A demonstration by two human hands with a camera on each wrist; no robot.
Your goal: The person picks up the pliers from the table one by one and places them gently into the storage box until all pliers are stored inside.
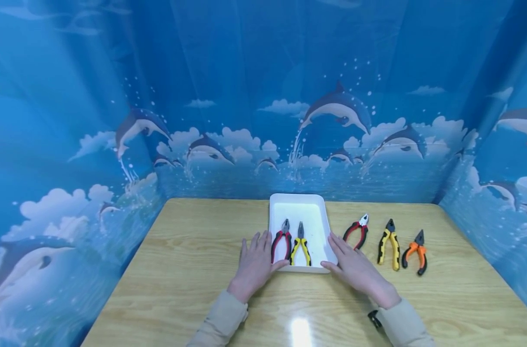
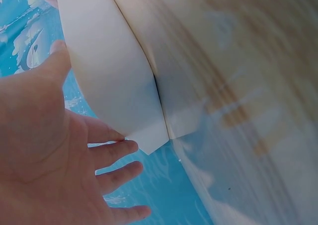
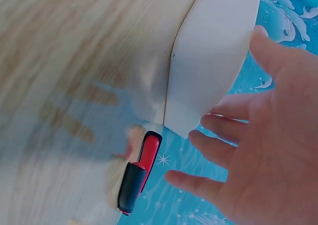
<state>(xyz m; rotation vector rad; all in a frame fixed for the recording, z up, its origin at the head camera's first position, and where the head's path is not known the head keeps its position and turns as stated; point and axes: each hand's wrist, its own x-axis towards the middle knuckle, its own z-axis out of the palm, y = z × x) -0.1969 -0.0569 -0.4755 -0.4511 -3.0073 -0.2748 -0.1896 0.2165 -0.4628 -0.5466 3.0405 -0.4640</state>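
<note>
A white tray (image 1: 298, 268) stands on the table with two pliers lying in it. One is a red-and-black pair of pliers (image 1: 281, 241), the other a yellow-and-black pair of long-nose pliers (image 1: 300, 244). At the tray's left side is my left hand (image 1: 256, 265), fingers extended and thumb at the near corner of the rim. My right hand (image 1: 355, 266) mirrors it on the right side. Both wrist views show spread fingers, with thumb and index fingertip at the tray's wall (image 2: 114, 61). The same wall (image 3: 211, 61) fills the middle of the right wrist view.
Right of the tray, on the wooden table (image 1: 194, 241), lie red-and-black pliers (image 1: 357, 231) close to my right fingers. Further right are yellow-and-black pliers (image 1: 389, 243) and orange-and-black pliers (image 1: 415, 252). A blue dolphin-print curtain (image 1: 246, 120) hangs behind the table and at both sides.
</note>
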